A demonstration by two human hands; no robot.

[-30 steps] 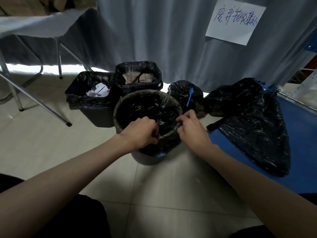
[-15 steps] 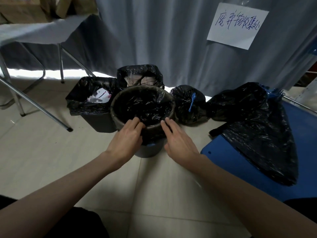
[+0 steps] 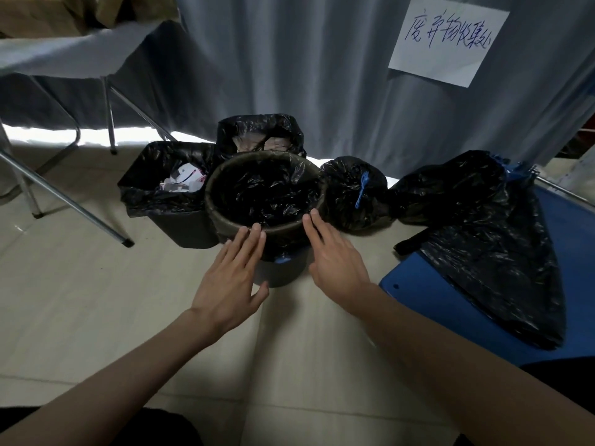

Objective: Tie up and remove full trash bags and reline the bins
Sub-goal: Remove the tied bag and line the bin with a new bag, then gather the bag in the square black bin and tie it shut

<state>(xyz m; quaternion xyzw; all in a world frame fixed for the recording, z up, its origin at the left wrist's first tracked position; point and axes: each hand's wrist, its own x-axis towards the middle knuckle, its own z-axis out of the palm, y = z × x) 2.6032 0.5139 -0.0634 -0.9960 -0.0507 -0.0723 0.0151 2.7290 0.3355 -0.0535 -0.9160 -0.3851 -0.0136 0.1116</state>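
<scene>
Flanking round bin (image 3: 283, 272), crinkly black liner (image 3: 264, 191): 2 flat hands (image 3: 283, 275).

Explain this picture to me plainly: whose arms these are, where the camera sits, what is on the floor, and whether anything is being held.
No machine here: a person wears a camera on the head, looking down at their own bare arms. The left hand and right hand both have straight fingers and hold nothing; their fingertips are at the near rim of a round bin lined with a black bag. Behind it on the tiled floor stand two more lined bins, the left one with paper waste in it. To the right sits a tied trash bag with a blue tie, and a larger black bag lies partly on a blue surface. A handwritten paper sign hangs on the grey curtain.
</scene>
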